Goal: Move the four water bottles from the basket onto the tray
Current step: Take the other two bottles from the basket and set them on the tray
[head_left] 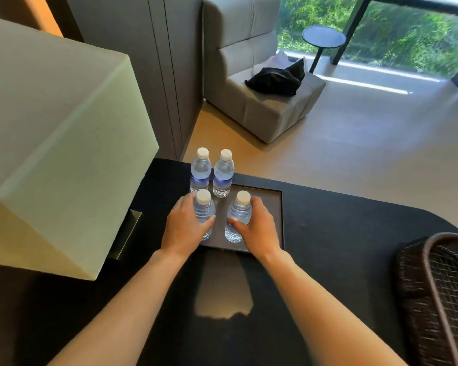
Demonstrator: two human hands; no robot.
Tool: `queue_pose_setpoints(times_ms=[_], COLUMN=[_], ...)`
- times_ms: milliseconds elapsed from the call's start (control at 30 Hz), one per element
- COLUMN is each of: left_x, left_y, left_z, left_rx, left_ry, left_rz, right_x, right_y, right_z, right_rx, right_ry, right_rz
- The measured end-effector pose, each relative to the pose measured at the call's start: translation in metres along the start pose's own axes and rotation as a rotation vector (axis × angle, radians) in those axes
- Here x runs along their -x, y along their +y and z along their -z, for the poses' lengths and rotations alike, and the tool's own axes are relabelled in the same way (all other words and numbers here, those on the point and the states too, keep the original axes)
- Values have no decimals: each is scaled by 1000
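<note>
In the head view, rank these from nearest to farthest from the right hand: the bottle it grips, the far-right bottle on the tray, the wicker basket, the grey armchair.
1. Gripped bottle, in the right hand, front right of the tray.
2. Far-right bottle, just behind it.
3. Wicker basket, at the table's right edge.
4. Grey armchair, across the floor by the window.

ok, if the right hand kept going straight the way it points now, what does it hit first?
The right hand already wraps the near-right bottle. Pushed on up-left, bottle and hand would probably meet the far-right bottle first, though the depth gap between them is hard to judge.
</note>
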State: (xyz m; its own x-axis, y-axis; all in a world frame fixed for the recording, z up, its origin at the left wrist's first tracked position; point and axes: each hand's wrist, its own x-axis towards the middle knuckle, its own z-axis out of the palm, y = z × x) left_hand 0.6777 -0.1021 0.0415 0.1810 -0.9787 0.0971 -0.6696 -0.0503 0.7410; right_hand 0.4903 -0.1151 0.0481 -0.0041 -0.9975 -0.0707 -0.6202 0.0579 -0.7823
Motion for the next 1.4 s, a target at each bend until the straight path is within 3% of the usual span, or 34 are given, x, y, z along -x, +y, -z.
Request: queue_pose_setpoints(times_ms=[467, 1400], left_x=[-68, -84], left_y=[-47, -47], left_z=[-19, -39], left_rx=[63, 91], left_ry=[23, 35], left_rz=[47, 125], right_x=[-70, -81], right_y=[-7, 3], right_z=[-70, -77], right_rx=[-22, -25], right_ry=[71, 45], right_rz=[-50, 10])
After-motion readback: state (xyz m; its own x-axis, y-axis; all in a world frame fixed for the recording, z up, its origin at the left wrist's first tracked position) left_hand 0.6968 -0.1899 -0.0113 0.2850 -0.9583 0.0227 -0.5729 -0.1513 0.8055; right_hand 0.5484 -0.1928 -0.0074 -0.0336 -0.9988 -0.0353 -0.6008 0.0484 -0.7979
